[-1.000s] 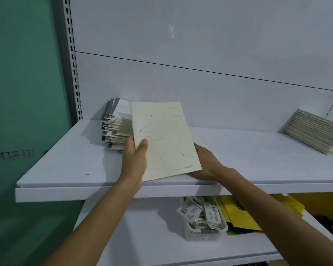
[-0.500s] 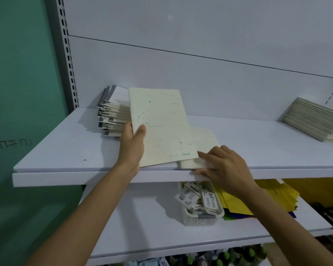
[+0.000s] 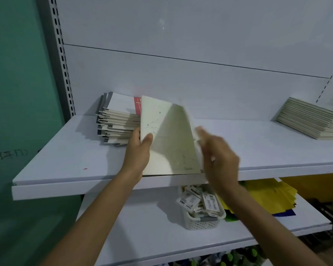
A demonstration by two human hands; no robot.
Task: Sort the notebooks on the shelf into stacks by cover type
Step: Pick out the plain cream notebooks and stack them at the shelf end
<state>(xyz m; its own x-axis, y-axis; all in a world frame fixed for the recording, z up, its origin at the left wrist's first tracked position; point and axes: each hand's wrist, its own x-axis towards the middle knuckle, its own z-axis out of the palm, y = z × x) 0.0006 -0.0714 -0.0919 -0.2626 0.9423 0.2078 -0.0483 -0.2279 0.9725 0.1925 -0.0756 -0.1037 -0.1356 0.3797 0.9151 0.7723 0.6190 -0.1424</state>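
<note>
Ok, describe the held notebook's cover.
Cream notebook with teal dots joined by thin lines; head view.

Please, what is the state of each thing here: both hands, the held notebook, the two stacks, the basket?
cream notebook: held, tilted
left hand: grips its left edge
right hand: blurred, grip unclear
left stack: untidy, uneven edges
right stack: neat, slanted
basket: holds tags

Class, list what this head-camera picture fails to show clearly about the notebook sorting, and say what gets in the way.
Head view throughout.
- Right hand: motion blur; whether it holds anything cannot be told.
- Cream notebook, gripped by the left hand: corner print too small, shadowed.
- Left stack: lower covers hidden beneath the top one.
- Right stack: cut off by the frame's right edge.
</note>
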